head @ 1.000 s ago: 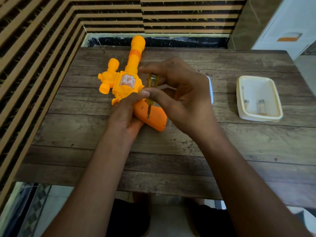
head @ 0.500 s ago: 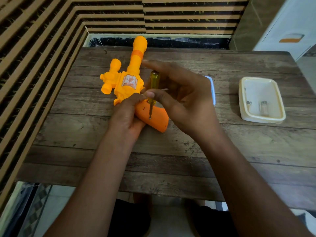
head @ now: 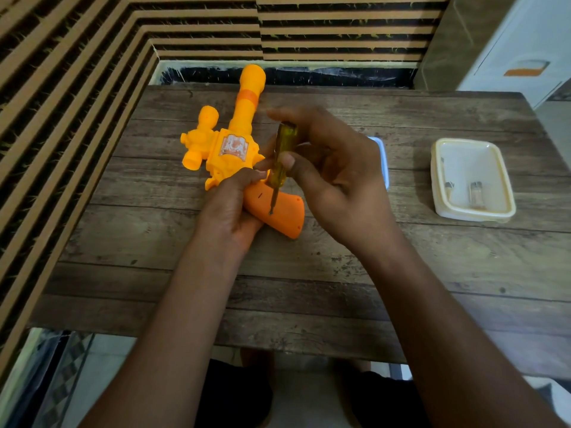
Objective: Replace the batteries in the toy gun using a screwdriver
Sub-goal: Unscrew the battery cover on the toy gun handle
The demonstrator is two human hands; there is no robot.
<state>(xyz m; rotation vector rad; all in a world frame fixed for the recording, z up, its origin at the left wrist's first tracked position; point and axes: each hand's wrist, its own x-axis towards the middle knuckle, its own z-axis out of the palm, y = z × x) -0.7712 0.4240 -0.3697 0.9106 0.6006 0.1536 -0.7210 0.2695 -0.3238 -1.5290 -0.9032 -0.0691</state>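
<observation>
A yellow toy gun [head: 230, 149] with an orange grip lies on the wooden table [head: 309, 261], barrel pointing away from me. My left hand [head: 230, 208] grips the orange grip from the left side. My right hand [head: 330, 177] pinches a screwdriver [head: 279, 162] with a clear yellow handle between thumb and fingers. The screwdriver stands nearly upright and its metal tip sits on the orange grip. Two batteries [head: 475, 193] lie in a white tray [head: 445, 208] at the right.
A flat white and blue object [head: 381, 162] lies on the table, mostly hidden behind my right hand. Striped walls close off the table's left and far sides. A white cabinet [head: 525, 50] stands beyond the far right corner.
My right-hand fingers have shifted around the screwdriver handle while the tip stays on the orange grip. The gun and my left hand have kept their place.
</observation>
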